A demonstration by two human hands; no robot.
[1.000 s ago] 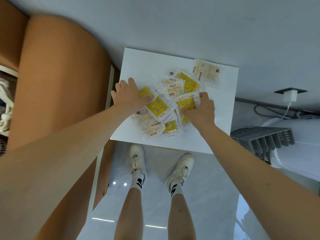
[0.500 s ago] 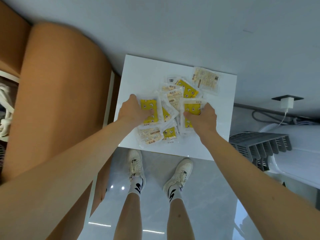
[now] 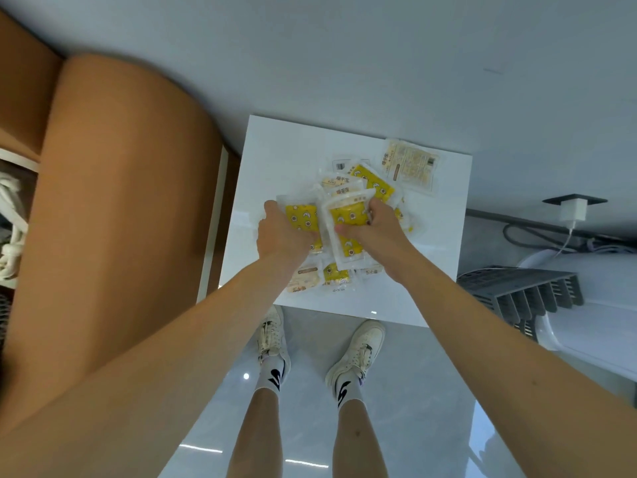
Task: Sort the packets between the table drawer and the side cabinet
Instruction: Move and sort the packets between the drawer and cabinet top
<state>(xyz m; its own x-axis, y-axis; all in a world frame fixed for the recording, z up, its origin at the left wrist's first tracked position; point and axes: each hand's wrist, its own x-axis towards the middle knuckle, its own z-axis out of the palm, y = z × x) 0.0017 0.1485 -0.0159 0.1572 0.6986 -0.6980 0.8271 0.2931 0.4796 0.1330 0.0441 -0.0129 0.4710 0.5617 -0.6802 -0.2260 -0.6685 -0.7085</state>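
While the packets [image 3: 348, 215] lay heaped near the middle of the white counter [image 3: 275, 150], both hands worked from opposite sides of the pile, most likely to gather it into one bundle that could be carried off for sorting. The left hand [image 3: 281, 232] curled its fingers around a yellow-faced packet [image 3: 301, 217] at the pile's left edge, and the right hand [image 3: 374, 225] gripped a second yellow packet [image 3: 344, 229] tilted up between thumb and fingers. One pale packet [image 3: 410, 165] sat apart at the far right corner, outside the gathered heap and untouched. The overlap hid some, but roughly ten packets showed in all: about five with yellow faces, the others pale or turned over. Neither drawer nor cabinet interior could be made out, so every visible packet appeared unsorted.
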